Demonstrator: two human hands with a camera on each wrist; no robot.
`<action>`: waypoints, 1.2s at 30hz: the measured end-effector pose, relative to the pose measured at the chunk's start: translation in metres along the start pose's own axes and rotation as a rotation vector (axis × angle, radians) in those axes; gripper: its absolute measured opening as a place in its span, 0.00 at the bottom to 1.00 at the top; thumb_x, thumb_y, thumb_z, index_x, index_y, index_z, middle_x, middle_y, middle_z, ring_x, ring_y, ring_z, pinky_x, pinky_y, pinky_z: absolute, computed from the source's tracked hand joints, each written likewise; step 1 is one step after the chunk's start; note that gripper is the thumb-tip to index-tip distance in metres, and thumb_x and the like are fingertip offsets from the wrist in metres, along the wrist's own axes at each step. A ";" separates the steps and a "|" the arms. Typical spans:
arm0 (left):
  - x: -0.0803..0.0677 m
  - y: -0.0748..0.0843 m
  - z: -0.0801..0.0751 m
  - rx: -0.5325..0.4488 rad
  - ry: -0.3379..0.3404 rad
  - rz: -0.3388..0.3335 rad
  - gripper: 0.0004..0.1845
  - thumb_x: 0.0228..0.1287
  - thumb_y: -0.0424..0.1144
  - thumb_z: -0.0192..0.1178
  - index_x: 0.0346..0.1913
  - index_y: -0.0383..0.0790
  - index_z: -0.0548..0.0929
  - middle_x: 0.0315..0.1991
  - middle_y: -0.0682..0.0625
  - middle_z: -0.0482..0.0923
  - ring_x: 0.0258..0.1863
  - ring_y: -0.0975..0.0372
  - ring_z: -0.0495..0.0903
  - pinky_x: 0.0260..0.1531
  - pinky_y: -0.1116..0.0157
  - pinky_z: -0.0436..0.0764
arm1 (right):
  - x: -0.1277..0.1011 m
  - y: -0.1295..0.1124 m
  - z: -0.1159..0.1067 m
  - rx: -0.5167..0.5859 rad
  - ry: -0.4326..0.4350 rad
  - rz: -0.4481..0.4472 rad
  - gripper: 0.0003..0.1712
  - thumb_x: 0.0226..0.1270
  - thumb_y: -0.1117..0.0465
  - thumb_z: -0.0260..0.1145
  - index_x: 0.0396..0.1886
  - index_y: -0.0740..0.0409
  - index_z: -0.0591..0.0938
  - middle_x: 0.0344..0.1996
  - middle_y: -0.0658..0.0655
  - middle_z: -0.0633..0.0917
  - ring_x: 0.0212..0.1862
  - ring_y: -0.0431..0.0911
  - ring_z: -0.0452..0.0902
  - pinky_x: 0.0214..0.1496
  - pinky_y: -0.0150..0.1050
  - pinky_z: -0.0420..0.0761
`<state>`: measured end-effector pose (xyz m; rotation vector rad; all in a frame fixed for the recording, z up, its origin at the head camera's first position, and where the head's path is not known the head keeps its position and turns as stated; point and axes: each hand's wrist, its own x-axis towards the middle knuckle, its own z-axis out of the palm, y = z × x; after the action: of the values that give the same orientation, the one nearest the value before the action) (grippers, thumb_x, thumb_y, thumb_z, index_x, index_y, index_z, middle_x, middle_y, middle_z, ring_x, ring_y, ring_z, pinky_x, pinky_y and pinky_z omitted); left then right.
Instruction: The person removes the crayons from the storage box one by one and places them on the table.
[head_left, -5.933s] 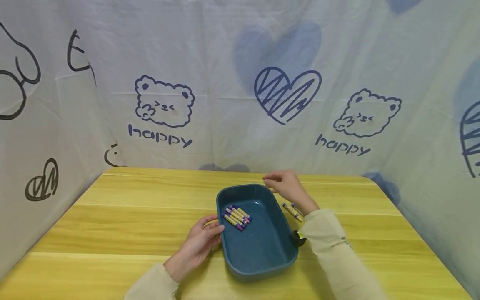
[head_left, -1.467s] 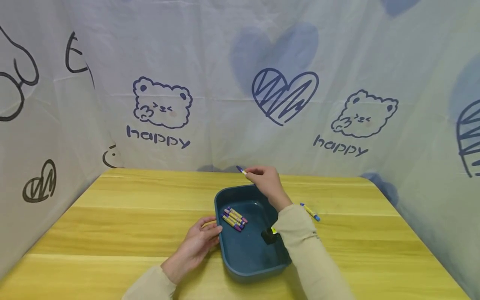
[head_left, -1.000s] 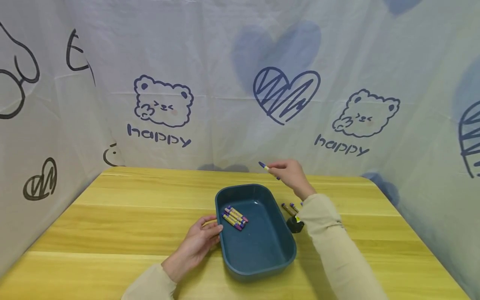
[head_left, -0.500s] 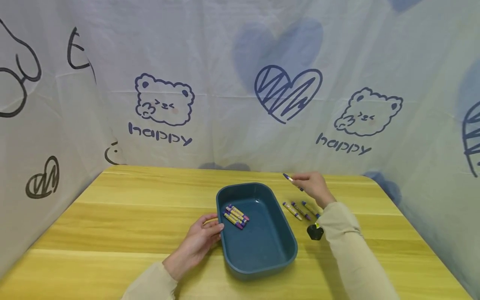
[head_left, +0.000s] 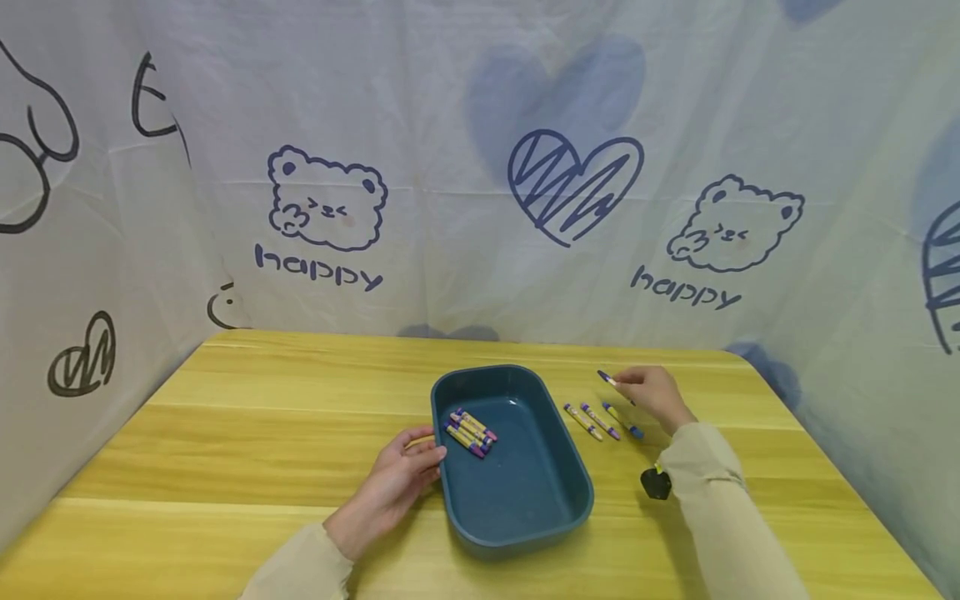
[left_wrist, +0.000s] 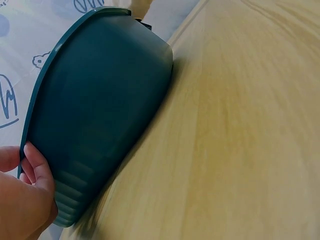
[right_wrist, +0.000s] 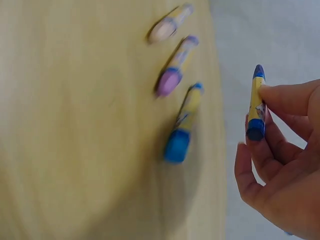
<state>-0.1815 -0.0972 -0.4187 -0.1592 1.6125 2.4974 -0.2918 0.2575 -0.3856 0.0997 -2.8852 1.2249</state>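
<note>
My left hand (head_left: pixel 393 483) grips the left rim of a dark teal plastic bin (head_left: pixel 517 533), thumb on top and fingers against the outer wall. Inside the bin, near that rim, lies a small bunch of crayons (head_left: pixel 471 432) with yellow wrappers. Over the table right of the bin, my right hand (head_left: pixel 654 395) pinches a dark blue crayon (right_wrist: pixel 256 102) between thumb and fingers. Below it on the wood three crayons lie side by side: a pale peach one (right_wrist: pixel 170 24), a purple one (right_wrist: pixel 177 66) and a blue one (right_wrist: pixel 184 122).
The yellow wood-grain table (head_left: pixel 300 433) spreads out on both sides of the bin. A pale curtain (head_left: pixel 450 167) with bear and heart drawings hangs behind its far edge. A small black object (head_left: pixel 656 483) sits at the right sleeve's cuff.
The right hand has carried the dark blue crayon from above the bin's far edge rightward and down over the table beside the row. The left hand and bin have stayed put.
</note>
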 end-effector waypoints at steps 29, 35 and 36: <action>-0.002 0.002 0.000 0.004 0.007 -0.015 0.22 0.65 0.22 0.54 0.60 0.27 0.62 0.34 0.50 0.74 0.30 0.65 0.75 0.32 0.71 0.77 | -0.018 0.053 -0.012 -0.108 0.015 0.065 0.16 0.68 0.63 0.63 0.47 0.73 0.81 0.43 0.70 0.82 0.44 0.61 0.77 0.44 0.51 0.78; -0.002 0.002 0.000 0.002 0.009 -0.014 0.22 0.65 0.22 0.54 0.60 0.27 0.63 0.34 0.51 0.74 0.29 0.65 0.74 0.32 0.72 0.77 | -0.018 0.053 -0.008 -0.105 0.028 0.059 0.15 0.66 0.65 0.64 0.46 0.73 0.82 0.40 0.68 0.83 0.41 0.59 0.78 0.41 0.49 0.78; -0.002 0.002 0.000 0.002 0.008 -0.013 0.22 0.65 0.22 0.54 0.60 0.27 0.63 0.34 0.51 0.74 0.29 0.65 0.74 0.32 0.72 0.77 | -0.018 0.052 -0.008 -0.109 0.029 0.053 0.15 0.65 0.65 0.65 0.46 0.73 0.82 0.39 0.68 0.83 0.41 0.59 0.78 0.41 0.49 0.79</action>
<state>-0.1801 -0.0980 -0.4167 -0.1792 1.6109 2.4886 -0.2769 0.3004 -0.4185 0.0043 -2.9399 1.0632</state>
